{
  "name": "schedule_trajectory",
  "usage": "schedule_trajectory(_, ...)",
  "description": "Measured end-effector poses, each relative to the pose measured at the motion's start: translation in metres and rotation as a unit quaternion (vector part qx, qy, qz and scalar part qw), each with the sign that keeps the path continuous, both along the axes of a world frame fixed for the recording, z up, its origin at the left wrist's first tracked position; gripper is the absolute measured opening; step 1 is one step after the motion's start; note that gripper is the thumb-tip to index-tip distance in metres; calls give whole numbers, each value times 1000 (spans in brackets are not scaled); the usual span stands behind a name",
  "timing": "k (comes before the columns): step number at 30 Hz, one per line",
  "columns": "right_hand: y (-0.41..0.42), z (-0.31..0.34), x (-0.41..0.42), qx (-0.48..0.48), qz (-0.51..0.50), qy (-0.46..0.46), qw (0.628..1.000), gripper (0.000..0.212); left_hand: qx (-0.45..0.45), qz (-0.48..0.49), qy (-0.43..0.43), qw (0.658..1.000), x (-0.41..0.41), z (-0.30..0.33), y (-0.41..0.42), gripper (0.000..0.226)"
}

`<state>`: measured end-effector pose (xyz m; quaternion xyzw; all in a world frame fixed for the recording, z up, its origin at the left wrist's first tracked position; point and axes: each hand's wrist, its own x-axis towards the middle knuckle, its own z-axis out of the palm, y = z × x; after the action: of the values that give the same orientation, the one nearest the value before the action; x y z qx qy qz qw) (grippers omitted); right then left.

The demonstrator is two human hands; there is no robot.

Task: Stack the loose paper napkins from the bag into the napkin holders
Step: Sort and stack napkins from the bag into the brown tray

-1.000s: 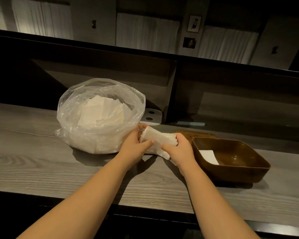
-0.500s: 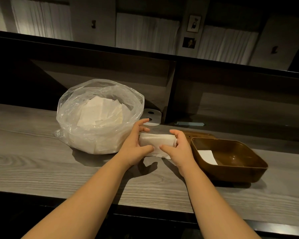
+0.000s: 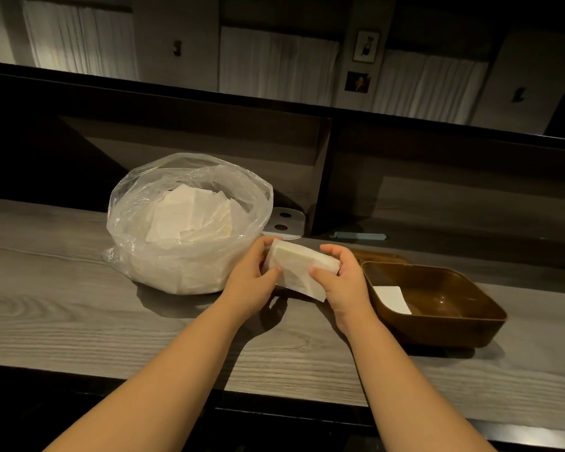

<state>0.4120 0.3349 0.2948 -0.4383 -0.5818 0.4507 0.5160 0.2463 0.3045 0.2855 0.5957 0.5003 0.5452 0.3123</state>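
A clear plastic bag [image 3: 176, 256] full of loose white napkins stands on the grey wooden counter. Just right of it I hold a thick stack of white napkins [image 3: 299, 265] above the counter. My left hand [image 3: 251, 282] grips the stack's left end and my right hand [image 3: 343, 282] grips its right end, thumb on the near face. A brown square napkin holder [image 3: 463, 331] sits to the right of my hands, with one white napkin [image 3: 392, 298] lying flat inside. The rim of a second brown holder [image 3: 382, 256] shows behind it.
A white plate with two dark holes [image 3: 286, 221] lies behind the bag against the dark partition [image 3: 321, 177]. A small light blue strip [image 3: 359, 236] lies at the counter's back. The counter's front edge [image 3: 274, 391] runs below my forearms.
Both hands have tilted the stack again, so its broad top face and a loose lower corner show. Bag and holder have not moved.
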Motion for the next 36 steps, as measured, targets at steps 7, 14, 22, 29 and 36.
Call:
schedule_trajectory(7, 2, -3, -2, -8, 54, -53, 997, 68, -8, -85, 44, 995, 2, 5, -4, 89)
schedule_trajectory(14, 0, 0, -2, -1, 25, -67, 997, 56, -29, -72, 47, 996, 1, 2, -4, 89)
schedule_trajectory(22, 0, 0, -1, -31, 31, -62, 997, 65, -66, -73, 52, 994, 3, 4, -4, 89)
schedule_trajectory(29, 3, -1, 0, -33, 35, -65, 997, 65, -51, -77, 60, 994, 2, 6, -5, 93)
schedule_trajectory(36, -1, 1, 2, -1, 38, -65, 997, 55, -33, -91, 80, 992, 1, 6, -8, 88)
